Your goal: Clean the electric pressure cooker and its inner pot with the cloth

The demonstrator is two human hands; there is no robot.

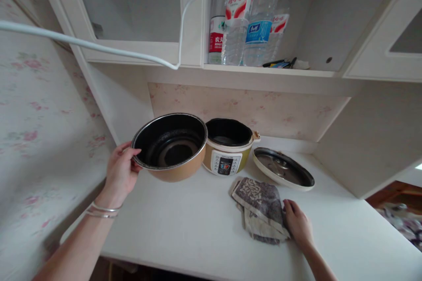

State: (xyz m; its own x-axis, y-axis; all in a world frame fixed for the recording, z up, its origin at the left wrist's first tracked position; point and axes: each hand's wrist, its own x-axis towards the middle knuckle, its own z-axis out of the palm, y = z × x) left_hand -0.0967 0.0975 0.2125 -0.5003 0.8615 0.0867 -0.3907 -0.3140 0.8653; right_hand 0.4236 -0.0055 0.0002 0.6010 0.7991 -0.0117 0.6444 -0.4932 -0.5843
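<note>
My left hand [122, 169] grips the rim of a round inner pot [178, 169], black inside and tan outside, raised and tilted toward me at the left. Behind and right of it stands a pressure cooker body [226, 162] with a control panel on its front and a dark open top. Its oval lid [283, 169] lies upturned on the counter to the right. My right hand [298, 221] is closed at the right edge of a folded grey patterned cloth [259, 202], which lies on the counter in front of the cooker.
The white counter [184, 228] ends at a near edge below. An open shelf [313, 35] above holds several plastic bottles [239, 26] and small items. A white cable [132, 55] hangs across the upper left. Flowered wallpaper [29, 140] covers the left wall.
</note>
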